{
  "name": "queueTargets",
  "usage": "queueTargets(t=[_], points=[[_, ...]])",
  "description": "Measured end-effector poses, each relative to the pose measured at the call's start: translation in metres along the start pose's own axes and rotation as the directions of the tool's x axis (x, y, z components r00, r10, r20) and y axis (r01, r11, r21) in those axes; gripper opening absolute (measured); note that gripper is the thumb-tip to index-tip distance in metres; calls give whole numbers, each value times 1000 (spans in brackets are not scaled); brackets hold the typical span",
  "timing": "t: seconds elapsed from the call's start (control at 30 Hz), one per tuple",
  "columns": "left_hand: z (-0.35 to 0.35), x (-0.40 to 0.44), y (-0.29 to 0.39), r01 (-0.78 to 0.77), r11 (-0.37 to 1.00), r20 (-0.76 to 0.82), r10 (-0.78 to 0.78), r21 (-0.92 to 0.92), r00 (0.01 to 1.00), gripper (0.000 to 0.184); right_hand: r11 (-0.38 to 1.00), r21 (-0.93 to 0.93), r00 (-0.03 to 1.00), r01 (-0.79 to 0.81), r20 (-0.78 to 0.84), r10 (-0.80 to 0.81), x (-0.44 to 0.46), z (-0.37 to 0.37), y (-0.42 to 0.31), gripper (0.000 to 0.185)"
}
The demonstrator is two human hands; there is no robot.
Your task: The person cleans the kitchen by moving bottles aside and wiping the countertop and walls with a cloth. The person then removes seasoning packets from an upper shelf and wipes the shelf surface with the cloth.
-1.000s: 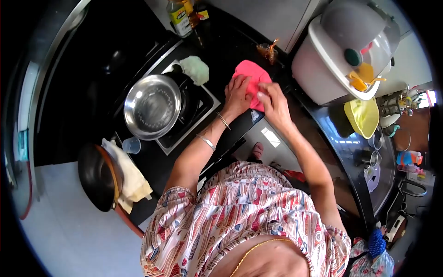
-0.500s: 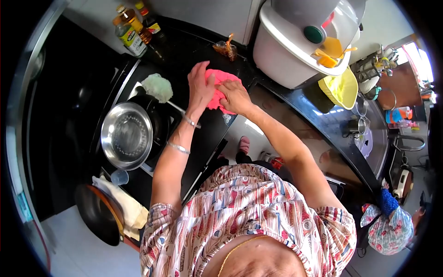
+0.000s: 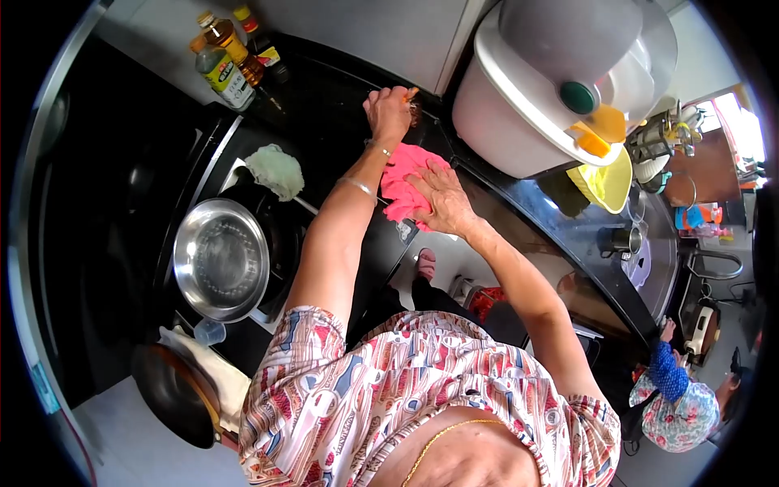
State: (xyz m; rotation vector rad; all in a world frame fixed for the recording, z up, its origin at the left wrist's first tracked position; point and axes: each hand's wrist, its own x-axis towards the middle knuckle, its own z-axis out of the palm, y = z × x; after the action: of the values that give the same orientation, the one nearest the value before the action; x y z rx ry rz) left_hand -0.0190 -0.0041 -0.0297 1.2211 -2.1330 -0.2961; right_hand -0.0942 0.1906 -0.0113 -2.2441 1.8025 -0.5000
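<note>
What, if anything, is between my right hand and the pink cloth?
Nothing visible: your right hand lies directly on the pink cloth, fingers spread. Your left hand is off past the cloth, at a small, partly hidden plastic bag, not between them.

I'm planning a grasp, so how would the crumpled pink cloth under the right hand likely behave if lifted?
The crumpled pink cloth would likely sag, given its soft folds and wavy edge. It seems unlikely to roll, since it lies spread beneath the right hand.
</note>
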Motion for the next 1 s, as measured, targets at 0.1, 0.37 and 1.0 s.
queueTargets(t=[0.1,0.37,1.0], points=[[-31,-8,-7,-50,953,-266,-33,-297,963,22,997,61,999,38,24,-40,3,9,18,56],[-165,-112,6,188,862,-182,-303,-471,935,15,898,420,905,134,-421,62,152,15,10,47],[-126,-72,1,194,778,-63,-286,-598,956,20,982,-111,972,156,-159,-172,112,30,57,66]])
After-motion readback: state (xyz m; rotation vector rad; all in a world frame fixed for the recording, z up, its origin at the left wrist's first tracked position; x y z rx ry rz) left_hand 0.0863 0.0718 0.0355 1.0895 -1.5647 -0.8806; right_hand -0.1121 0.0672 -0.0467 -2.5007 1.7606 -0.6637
